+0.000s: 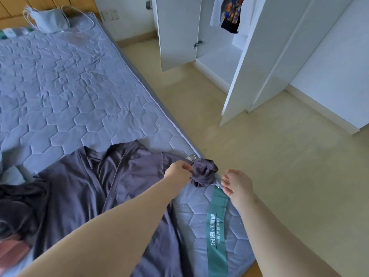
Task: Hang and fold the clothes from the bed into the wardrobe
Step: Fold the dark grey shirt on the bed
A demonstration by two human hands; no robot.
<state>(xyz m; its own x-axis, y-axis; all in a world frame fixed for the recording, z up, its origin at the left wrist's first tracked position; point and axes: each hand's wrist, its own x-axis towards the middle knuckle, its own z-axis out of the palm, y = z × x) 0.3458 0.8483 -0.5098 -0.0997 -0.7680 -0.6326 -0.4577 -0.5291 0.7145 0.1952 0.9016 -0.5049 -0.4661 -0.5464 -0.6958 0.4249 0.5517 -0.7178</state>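
Observation:
A dark purple-grey garment (83,188) lies spread over the near part of the quilted blue mattress (60,86). My left hand (177,173) pinches a bunched end of the garment's sleeve (205,172) at the bed's right edge. Just right of that bunch, my right hand (235,183) hovers with relaxed fingers and holds nothing. The white wardrobe (219,54) stands open across the floor, with a dark patterned garment (232,15) and a white one hanging inside.
A green printed band (216,226) crosses the mattress near my right arm. More dark and reddish clothes (12,250) lie at the left edge. A grey bundle (50,21) rests at the bed's head. Beige floor (279,176) separates the bed from the open wardrobe door (251,56).

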